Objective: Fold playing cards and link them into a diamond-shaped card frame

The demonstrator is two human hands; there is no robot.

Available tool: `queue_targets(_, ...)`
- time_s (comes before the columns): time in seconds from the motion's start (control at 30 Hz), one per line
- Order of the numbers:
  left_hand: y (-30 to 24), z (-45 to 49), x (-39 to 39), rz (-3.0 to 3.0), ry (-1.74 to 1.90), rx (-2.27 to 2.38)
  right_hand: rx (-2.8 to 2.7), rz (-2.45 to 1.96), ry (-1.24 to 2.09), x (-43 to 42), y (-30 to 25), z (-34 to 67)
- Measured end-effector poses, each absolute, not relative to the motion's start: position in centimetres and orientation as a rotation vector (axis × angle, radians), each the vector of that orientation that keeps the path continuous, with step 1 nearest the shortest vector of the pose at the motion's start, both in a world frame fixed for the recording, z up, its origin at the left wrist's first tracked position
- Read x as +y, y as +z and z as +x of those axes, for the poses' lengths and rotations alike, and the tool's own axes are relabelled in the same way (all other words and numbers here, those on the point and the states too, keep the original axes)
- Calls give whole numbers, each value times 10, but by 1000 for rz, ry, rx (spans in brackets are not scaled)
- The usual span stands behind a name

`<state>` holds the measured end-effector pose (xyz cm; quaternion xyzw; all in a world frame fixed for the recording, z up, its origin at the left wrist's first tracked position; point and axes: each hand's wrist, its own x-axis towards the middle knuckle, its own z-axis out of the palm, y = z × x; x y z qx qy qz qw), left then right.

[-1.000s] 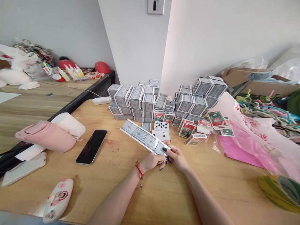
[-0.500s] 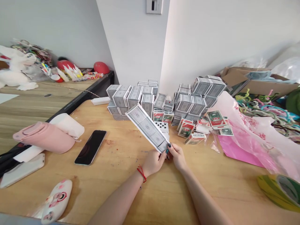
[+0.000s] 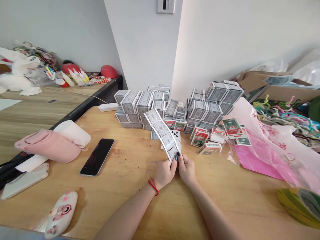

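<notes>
Though thin, a curved, patterned card strip (image 3: 161, 128) in both hands (image 3: 164, 174).

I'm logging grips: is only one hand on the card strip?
No, the left hand and the right hand both hold the card strip at its near end.

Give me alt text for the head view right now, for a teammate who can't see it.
A person's left hand and right hand pinch the near end of a card strip, tilted up over a wooden table. Behind it stand stacked card-patterned blocks; a phone lies left.
</notes>
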<state>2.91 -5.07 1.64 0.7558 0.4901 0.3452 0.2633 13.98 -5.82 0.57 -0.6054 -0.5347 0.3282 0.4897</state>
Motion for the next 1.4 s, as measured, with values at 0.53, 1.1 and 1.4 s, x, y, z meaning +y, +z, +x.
queue_targets(0.53, 16, 26, -47, 2050, 681, 1259, -933, -1149, 1111, -53, 1, 147)
queue_targets(1.1, 26, -3, -21, 1130, 1414, 1210, -1038, -1122, 1437, -54, 10, 151)
queue_targets(1.4, 26, -10, -20, 1170, 1467, 1037, -844, -1141, 1410, -51, 14, 152)
